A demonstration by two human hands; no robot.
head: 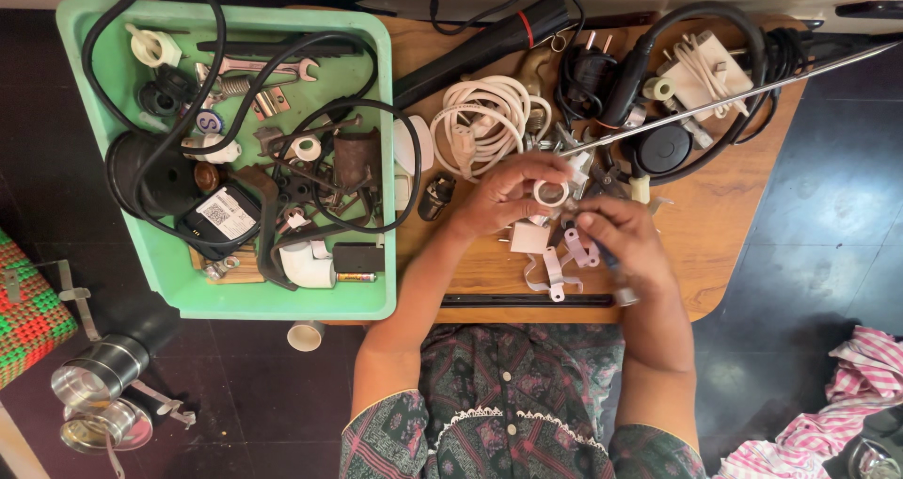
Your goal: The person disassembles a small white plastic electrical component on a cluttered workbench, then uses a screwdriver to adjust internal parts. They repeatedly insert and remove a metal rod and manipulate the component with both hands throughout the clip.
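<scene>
Pinching a small white ring at frame centre, the left hand grips it above the wooden table; the right hand closes around a screwdriver just beside it, right of the green tray.

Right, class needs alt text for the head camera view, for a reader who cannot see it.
A person's left hand holds a small white ring while the right hand grips a screwdriver over a wooden table. White clips lie beneath; a green tray of cables and parts sits to the left.
</scene>
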